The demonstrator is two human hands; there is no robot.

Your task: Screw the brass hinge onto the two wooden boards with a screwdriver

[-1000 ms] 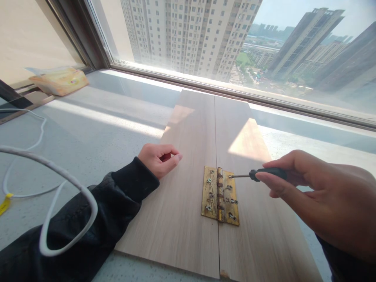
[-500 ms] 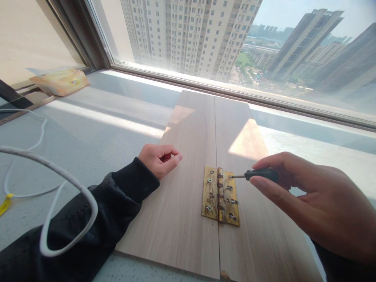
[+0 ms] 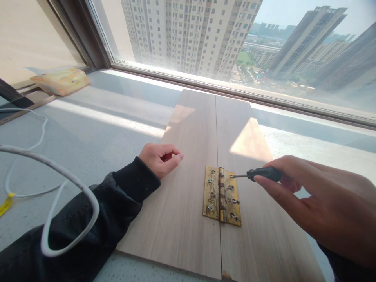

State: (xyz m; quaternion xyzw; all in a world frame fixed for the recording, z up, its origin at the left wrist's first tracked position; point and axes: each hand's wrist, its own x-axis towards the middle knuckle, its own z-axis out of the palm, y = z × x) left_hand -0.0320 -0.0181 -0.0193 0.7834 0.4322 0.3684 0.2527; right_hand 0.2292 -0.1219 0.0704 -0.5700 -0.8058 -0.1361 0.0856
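My right hand pinches the black handle of a screwdriver between thumb and fingers. Its thin metal shaft points left, the tip touching a screw at the upper right of a worn brass hinge. The hinge lies unfolded across the seam between two pale wooden boards. Several screws sit in its two leaves, and some on the right leaf stand tilted. My left hand rests on the left board beside the hinge, fingers curled and thumb pressed to them. Whatever it may hold is hidden.
A white cable loops in front of my left sleeve, with a yellow tag at the left edge. A soft tissue pack lies at the far left. Behind the boards runs the window frame, above the pale speckled sill.
My right hand and the screwdriver have shifted slightly, the tip staying at the same screw. The whole view has moved a little; my left hand keeps its pose.
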